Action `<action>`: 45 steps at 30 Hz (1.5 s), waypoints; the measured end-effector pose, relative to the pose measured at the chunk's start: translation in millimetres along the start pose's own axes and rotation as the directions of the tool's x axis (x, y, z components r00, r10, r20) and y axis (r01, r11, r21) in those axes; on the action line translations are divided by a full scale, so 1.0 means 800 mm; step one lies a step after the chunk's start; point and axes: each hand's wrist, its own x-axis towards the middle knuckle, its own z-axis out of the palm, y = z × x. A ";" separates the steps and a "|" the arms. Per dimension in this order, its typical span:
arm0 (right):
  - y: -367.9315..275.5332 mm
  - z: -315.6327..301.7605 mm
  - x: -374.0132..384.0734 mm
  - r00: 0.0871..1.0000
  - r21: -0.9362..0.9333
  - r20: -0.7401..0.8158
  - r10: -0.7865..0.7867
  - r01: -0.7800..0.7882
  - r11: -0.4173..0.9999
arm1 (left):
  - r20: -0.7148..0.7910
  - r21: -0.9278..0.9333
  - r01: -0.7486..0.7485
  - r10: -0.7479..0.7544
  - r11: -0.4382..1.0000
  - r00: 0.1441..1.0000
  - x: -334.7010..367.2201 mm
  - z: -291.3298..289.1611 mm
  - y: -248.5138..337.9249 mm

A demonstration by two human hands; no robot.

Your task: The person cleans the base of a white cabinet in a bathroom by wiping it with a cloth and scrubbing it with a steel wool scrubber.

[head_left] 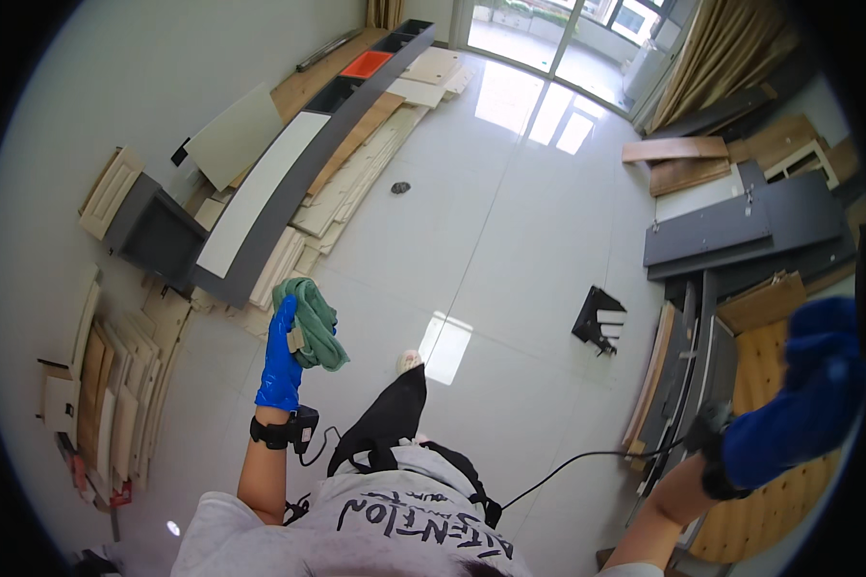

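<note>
White tiled floor [510,221] gleaming, boards [356,183] lying along wall. Left hand [281,361], blue-gloved, gripping green cloth [313,322], raising it chest-high. Right hand [803,399] hovering over wooden panel [770,500]; finger state impossible to tell.

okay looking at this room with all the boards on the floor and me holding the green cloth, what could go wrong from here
1. The floor is glossy tile with window glare, so a step could slip, judging by the one foot visible ahead.
2. Loose boards lie stacked along the wall on the left and dark panels on the right; either could trip you.
3. The black cable runs from the right hand across the body and might snag. The left hand holds the green cloth.
</note>
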 end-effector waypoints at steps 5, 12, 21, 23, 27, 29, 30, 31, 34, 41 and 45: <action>-0.030 0.171 -0.034 0.539 0.393 0.439 0.718 -0.835 0.387 | -0.059 -0.069 -0.084 0.080 0.994 0.995 0.072 0.035 0.001; -0.014 0.304 -0.129 0.548 0.369 0.736 0.396 -0.816 0.444 | 0.142 0.041 -0.004 -0.002 0.999 0.990 0.144 0.146 -0.002; -0.018 0.447 -0.096 0.622 0.650 0.717 0.316 -0.760 0.022 | 0.320 -0.013 0.064 -0.057 0.998 0.946 0.172 0.230 -0.039; -0.007 0.459 -0.096 0.707 0.700 0.665 0.243 -0.703 0.130 | 0.276 0.053 -0.029 0.014 0.998 0.961 0.169 0.249 -0.036; 0.005 0.490 -0.078 0.742 0.733 0.668 0.056 -0.669 0.127 | 0.292 0.079 -0.349 0.313 0.934 0.904 0.172 0.257 -0.048; 0.006 0.504 -0.081 0.646 0.647 0.762 -0.033 -0.762 0.030 | 0.261 0.269 -0.453 0.389 0.850 0.884 0.171 0.258 -0.055; 0.004 0.511 -0.081 0.631 0.633 0.773 -0.068 -0.774 0.001 | 0.232 0.231 -0.472 0.423 0.851 0.876 0.170 0.257 -0.060; -0.001 0.512 -0.080 0.579 0.572 0.812 -0.071 -0.814 -0.099 | 0.193 0.297 -0.500 0.461 0.814 0.866 0.164 0.256 -0.062; 0.001 0.533 -0.087 0.523 0.492 0.838 -0.158 -0.848 -0.199 | 0.076 0.470 -0.505 0.536 0.724 0.841 0.160 0.260 -0.068; -0.045 0.539 -0.054 0.622 0.639 0.690 -0.369 -0.764 -0.093 | -0.185 0.678 -0.354 0.615 0.644 0.766 0.134 0.213 -0.064; -0.096 0.530 -0.042 0.521 0.511 0.701 -0.487 -0.843 -0.167 | -0.307 0.460 -0.505 0.664 0.731 0.682 0.098 0.184 -0.045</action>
